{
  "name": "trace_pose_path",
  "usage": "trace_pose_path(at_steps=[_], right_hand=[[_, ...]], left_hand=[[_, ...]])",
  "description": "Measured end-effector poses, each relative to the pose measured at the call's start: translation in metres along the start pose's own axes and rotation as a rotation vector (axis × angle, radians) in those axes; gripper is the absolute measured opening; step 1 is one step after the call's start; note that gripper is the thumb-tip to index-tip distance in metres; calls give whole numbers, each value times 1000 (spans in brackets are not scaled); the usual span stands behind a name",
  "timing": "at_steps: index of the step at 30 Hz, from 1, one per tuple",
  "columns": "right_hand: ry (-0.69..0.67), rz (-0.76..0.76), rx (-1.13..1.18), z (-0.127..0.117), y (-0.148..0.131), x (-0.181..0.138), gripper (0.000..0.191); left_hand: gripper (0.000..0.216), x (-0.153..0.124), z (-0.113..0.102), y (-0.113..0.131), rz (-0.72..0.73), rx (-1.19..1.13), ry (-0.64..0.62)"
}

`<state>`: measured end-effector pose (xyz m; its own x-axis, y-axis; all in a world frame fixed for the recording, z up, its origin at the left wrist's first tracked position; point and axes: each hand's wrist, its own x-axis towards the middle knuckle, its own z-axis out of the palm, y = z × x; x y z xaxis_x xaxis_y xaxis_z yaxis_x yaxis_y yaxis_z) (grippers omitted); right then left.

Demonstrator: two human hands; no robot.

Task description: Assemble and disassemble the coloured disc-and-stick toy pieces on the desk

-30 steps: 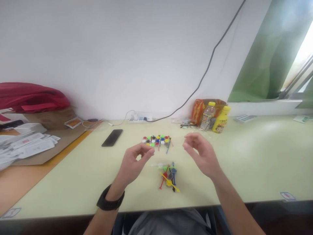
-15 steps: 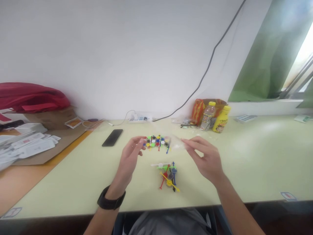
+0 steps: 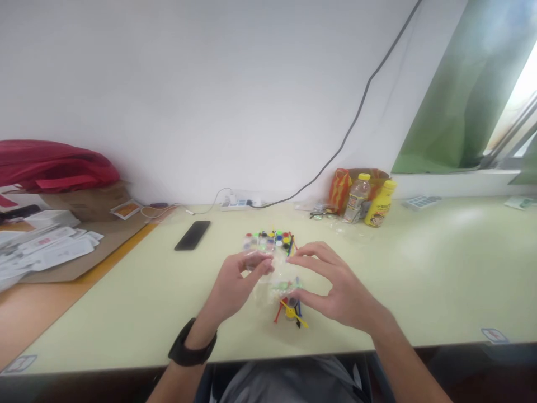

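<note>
My left hand (image 3: 235, 282) is closed, its thumb and fingers pinching a clear plastic bag (image 3: 279, 266) in front of my body. My right hand (image 3: 335, 282) stands at the bag's right side with thumb and fingers spread apart; its fingertips are at the film, and whether they touch it I cannot tell. Under the bag lies a small pile of coloured plastic arrow spinners (image 3: 290, 313), partly covered by the film; yellow, red, blue and black ones show. Behind the hands sits a larger group of round coloured pieces with arrows (image 3: 279, 238), partly hidden by my left hand and the bag.
A black phone (image 3: 192, 235) lies to the left. Along the wall are a power strip (image 3: 235, 206), glasses (image 3: 323, 215), a clear bottle (image 3: 356, 200) and a yellow bottle (image 3: 380, 205). Papers (image 3: 62, 246) and a cardboard box (image 3: 88, 202) under red cloth (image 3: 59, 165) occupy the left side.
The hands have come closer together and nearer to me, bringing the clear bag over the near spinner pile. My right hand's pinch has opened, and the bag is now in my left fingers.
</note>
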<state>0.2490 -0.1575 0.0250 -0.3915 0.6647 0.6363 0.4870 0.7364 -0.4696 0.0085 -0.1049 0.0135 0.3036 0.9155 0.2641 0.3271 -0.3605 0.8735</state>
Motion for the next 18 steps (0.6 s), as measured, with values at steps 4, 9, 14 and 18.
trace_pose_path(at_steps=[4,9,14,18], right_hand=[[-44,-54,110,-6,-5,1,62],[0,-23,126,-6,-2,2,59],[35,-19,70,3,-2,3,49],[15,-16,38,3,-4,4,12]], left_hand=[[21,-8,6,12,156,205,-34],[17,-16,7,24,251,259,-76],[18,-19,8,36,232,319,-170],[13,-24,11,40,167,310,-235]])
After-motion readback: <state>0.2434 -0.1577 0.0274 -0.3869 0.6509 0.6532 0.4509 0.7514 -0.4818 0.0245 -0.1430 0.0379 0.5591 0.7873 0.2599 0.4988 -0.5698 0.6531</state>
